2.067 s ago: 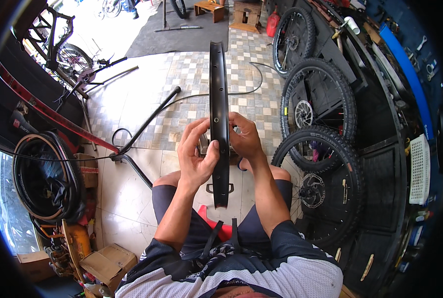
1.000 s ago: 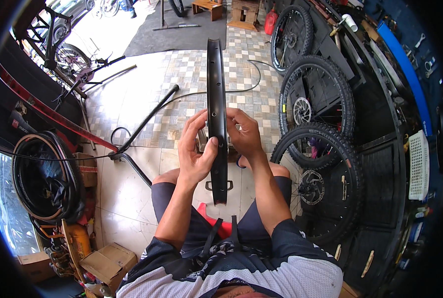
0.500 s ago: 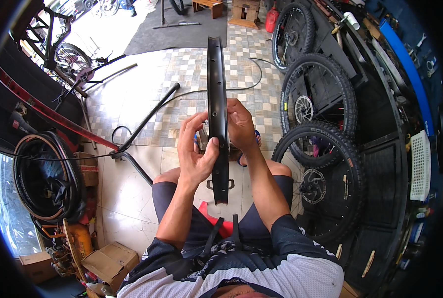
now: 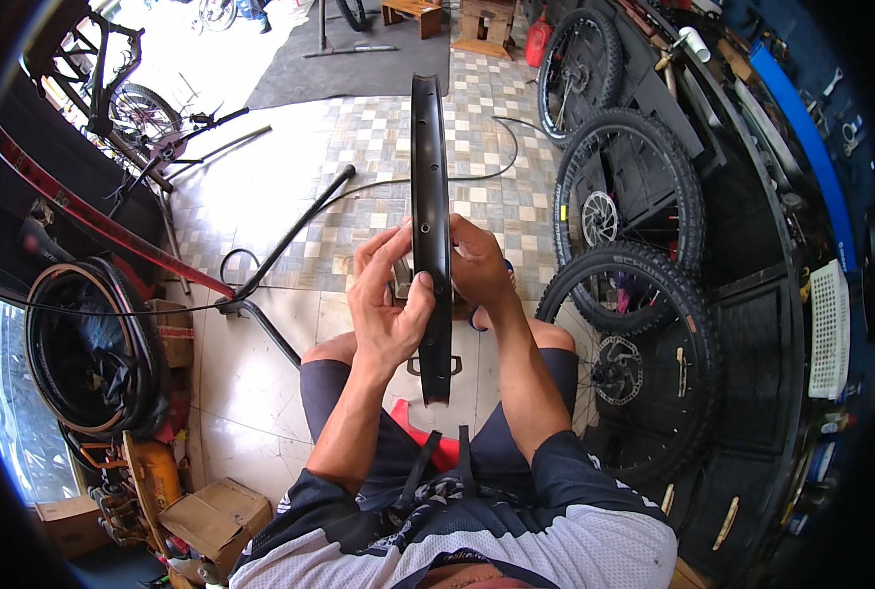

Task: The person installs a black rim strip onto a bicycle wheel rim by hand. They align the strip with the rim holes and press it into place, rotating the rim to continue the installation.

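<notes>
A black rim point(image 4: 431, 226) is held edge-on and upright in front of the seated person, its lower end between the knees and its upper end reaching toward the tiled floor point(image 4: 261, 187) beyond. The left hand point(image 4: 390, 294) is closed against the rim's left wall, thumb pressed on the inner channel and fingers curled behind. The right hand point(image 4: 477, 263) is wrapped on the right wall, fingers closed around it; whether anything smaller is pinched there cannot be told.

Packages: two brown cardboard boxes are noted at lower left, one box point(image 4: 217, 520) beside the person's left side, a second box point(image 4: 64, 520) further left at the edge. A third, smaller carton point(image 4: 172, 334) with a red-and-white label stands by a coiled tyre point(image 4: 94, 344). A white perforated basket point(image 4: 830, 329) hangs on the right wall. A yellow label is seen on the sidewall of the middle wheel.

Count: three complete wheels with knobby tyres are ranged on the right, a near wheel point(image 4: 634, 363), a middle wheel point(image 4: 629, 211) and a far wheel point(image 4: 580, 59); two carry disc rotors. One red stool point(image 4: 428, 442) is partly seen beneath the person. One black hose point(image 4: 300, 236) lies across the floor
</notes>
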Available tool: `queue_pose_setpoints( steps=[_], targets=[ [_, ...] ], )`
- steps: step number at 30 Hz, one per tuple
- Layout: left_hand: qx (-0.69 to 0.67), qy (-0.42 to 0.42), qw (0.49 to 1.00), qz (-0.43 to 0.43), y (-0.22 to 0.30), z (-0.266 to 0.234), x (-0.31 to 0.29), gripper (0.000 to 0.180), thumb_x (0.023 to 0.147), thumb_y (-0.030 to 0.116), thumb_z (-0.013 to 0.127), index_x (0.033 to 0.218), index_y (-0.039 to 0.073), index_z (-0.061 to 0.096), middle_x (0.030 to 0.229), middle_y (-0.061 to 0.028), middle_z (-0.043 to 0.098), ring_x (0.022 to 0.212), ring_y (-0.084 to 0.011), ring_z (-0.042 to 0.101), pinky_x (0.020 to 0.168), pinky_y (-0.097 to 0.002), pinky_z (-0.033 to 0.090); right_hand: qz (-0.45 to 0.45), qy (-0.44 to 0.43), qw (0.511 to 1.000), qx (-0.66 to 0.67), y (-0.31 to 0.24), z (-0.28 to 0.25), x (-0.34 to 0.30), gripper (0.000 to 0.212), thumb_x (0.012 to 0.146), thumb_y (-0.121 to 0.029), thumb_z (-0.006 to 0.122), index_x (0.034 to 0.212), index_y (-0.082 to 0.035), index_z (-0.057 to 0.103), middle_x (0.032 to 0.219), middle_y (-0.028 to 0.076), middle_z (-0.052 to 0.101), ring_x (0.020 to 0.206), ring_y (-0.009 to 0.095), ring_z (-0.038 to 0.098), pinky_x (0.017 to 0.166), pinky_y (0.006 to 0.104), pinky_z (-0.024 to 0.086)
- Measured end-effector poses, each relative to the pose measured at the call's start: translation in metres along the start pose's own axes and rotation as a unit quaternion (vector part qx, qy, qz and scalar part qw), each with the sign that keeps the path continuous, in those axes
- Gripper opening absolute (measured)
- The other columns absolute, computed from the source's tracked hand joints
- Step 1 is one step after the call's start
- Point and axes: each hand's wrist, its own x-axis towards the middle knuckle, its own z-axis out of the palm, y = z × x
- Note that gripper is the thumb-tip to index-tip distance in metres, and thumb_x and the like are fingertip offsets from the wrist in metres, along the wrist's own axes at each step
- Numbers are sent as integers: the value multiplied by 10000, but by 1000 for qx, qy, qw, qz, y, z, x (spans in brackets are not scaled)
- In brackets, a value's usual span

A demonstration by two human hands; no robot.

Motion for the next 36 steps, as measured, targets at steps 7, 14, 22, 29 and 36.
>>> queue_pose_setpoints(
  steps=[7,14,22,29,36],
  targets=[
    [27,0,1000,2,0,0,-5,559,871,188,661,1390,-14,615,1323,-199,569,1290,-335,529,1131,-458,396,-16,87,966,245,18,18,18,128,1057,-127,679,1156,-45,682,939,15,720,844,67,654,768,252,527],
    [11,-5,1000,21,-1,2,1,586,855,176,653,1412,-2,625,1391,-214,580,1315,-358,538,1149,-471,399,12,9,990,138,21,6,9,242,1003,-117,756,1216,-51,662,1060,3,699,903,61,625,796,249,504],
    [40,-15,999,5,4,-4,3,504,912,188,695,1365,-31,663,1304,-194,643,1269,-313,550,1124,-445,404,-68,26,980,184,17,22,8,566,904,-262,879,1341,-28,606,1225,37,665,1032,97,638,905,265,521],
    [67,-12,998,6,3,-2,0,546,903,224,688,1388,-25,651,1310,-188,628,1264,-315,533,1136,-448,378,-8,57,990,128,13,17,10,313,1025,-185,740,1253,-12,612,1111,38,700,983,96,665,897,278,552],
    [66,1,998,13,2,0,0,596,828,184,682,1401,22,659,1356,-196,600,1277,-349,512,1135,-484,374,-16,36,968,246,18,17,17,106,1077,-110,638,1163,-48,641,1005,-23,691,909,32,611,810,229,507]
  ],
)
